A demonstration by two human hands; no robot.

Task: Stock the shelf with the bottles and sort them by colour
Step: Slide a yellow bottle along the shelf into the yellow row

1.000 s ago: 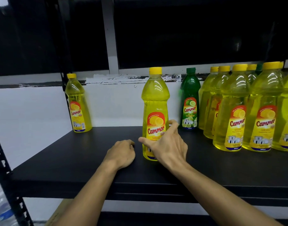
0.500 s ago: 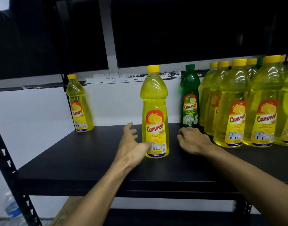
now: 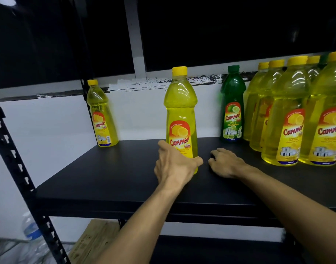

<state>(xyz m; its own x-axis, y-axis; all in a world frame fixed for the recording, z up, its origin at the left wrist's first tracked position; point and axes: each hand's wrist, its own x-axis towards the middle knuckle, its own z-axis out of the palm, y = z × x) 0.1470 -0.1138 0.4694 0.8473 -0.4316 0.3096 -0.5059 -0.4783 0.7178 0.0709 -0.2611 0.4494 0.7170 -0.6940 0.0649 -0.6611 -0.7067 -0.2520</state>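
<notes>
The left hand [image 3: 175,164] wraps round the bottom of the middle yellow bottle [image 3: 181,119], near the front of the shelf [image 3: 106,180]. Hold low and slide slowly toward the yellow group [image 3: 288,115] on the right (tall bottles tip). The right hand [image 3: 225,162] rests on the shelf, fingers curled, holding nothing.

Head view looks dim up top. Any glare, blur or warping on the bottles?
Head view: space above the shelf is near black; white glare streaks on the right yellow bottles; far-left bottle leans from wide-angle warp; centre bottle and left hand fairly sharp.
</notes>
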